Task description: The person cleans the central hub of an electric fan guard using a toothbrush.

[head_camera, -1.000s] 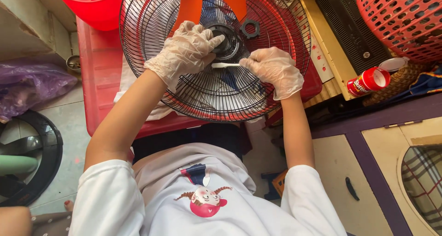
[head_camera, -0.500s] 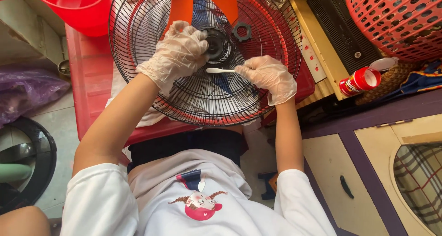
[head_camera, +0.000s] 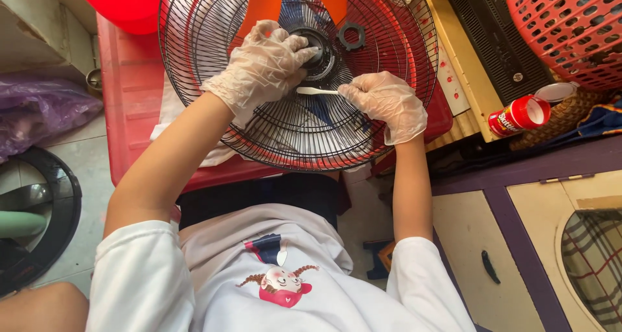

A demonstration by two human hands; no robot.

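Note:
A round black wire fan guard [head_camera: 389, 40] lies flat on a red plastic surface [head_camera: 136, 99], with orange fan blades [head_camera: 265, 5] at its far side. My left hand [head_camera: 262, 66], in a clear glove, grips the dark hub [head_camera: 319, 50] at the guard's centre. My right hand [head_camera: 385, 102], also gloved, holds a small white brush-like stick [head_camera: 314, 91], whose tip points left toward the hub. A black ring nut [head_camera: 352, 36] rests on the wires just right of the hub.
A red bucket [head_camera: 123, 5] stands at the top left. A red lattice basket [head_camera: 570, 27], a black box [head_camera: 499, 40] and a red can [head_camera: 518, 115] sit to the right. A purple-framed cabinet [head_camera: 518, 241] is at the lower right, a purple bag [head_camera: 39, 115] and a black fan base [head_camera: 45, 222] at the left.
The view shifted slightly. My left hand stayed on the hub, and my right hand with the white stick moved a little along the wires beside the hub.

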